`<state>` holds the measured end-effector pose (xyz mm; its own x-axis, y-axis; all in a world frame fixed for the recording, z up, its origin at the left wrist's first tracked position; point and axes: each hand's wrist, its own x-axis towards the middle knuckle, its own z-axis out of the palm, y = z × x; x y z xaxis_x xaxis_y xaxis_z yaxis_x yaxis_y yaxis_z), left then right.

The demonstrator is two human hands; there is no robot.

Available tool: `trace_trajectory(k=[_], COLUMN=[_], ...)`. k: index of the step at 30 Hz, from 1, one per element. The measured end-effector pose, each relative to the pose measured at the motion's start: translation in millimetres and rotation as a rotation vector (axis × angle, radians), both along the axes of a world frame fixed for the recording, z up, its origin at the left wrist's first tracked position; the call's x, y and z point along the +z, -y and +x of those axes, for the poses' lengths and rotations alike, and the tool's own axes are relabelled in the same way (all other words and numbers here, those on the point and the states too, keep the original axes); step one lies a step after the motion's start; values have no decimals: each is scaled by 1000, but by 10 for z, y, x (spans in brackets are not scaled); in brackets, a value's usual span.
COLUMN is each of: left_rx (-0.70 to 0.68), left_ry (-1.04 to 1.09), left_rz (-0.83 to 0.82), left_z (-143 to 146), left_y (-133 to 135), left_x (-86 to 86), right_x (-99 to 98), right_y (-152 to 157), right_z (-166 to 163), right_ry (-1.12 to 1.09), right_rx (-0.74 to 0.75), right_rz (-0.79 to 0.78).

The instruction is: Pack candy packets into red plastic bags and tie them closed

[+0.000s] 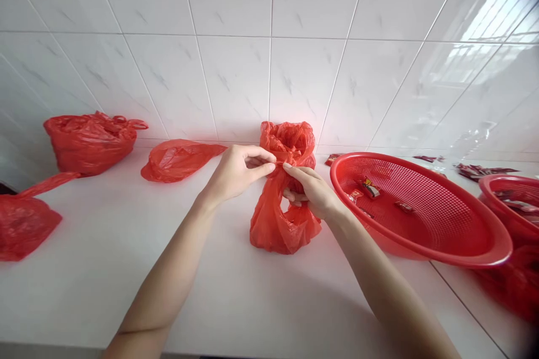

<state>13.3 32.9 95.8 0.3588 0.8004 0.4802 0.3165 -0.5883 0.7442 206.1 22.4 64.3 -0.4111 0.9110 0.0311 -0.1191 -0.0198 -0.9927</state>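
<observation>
A red plastic bag (273, 224) stands on the white counter (105, 269) in the middle, bulging at the bottom with its handles gathered at the top. My left hand (238, 171) pinches the bag's upper plastic between thumb and fingers. My right hand (311, 190) meets it from the right, its fingers closed on the same gathered plastic. Both hands touch each other at the fingertips above the bag's neck.
A tied red bag (90, 143) sits at the back left, a flat one (179, 160) beside it, another (23, 224) at the left edge. A red mesh basket (484, 252) with a few small packets stands right; a second basket (511, 202) lies beyond. A tiled wall (269, 39) is behind.
</observation>
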Motion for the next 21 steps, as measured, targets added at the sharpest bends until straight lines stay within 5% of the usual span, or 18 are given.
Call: trace_trajectory(k=[4, 9, 12, 17, 21], left_rx=[-81, -130, -138, -74, -135], left_ry=[42, -375, -441, -41, 162], left_rz=[238, 388, 315, 185, -151], left_z=[81, 170, 177, 123, 103], left_y=[80, 222, 236, 31, -172], left_x=[-11, -31, -34, -68, -159], right_x=[-43, -79, -100, -96, -25], right_y=[-71, -100, -107, -119, -62], right_z=[50, 102, 99, 74, 68], right_ry=[-122, -183, -186, -129, 3], right_rx=[22, 23, 33, -67, -58], right_rz=[-36, 8, 58, 129, 223])
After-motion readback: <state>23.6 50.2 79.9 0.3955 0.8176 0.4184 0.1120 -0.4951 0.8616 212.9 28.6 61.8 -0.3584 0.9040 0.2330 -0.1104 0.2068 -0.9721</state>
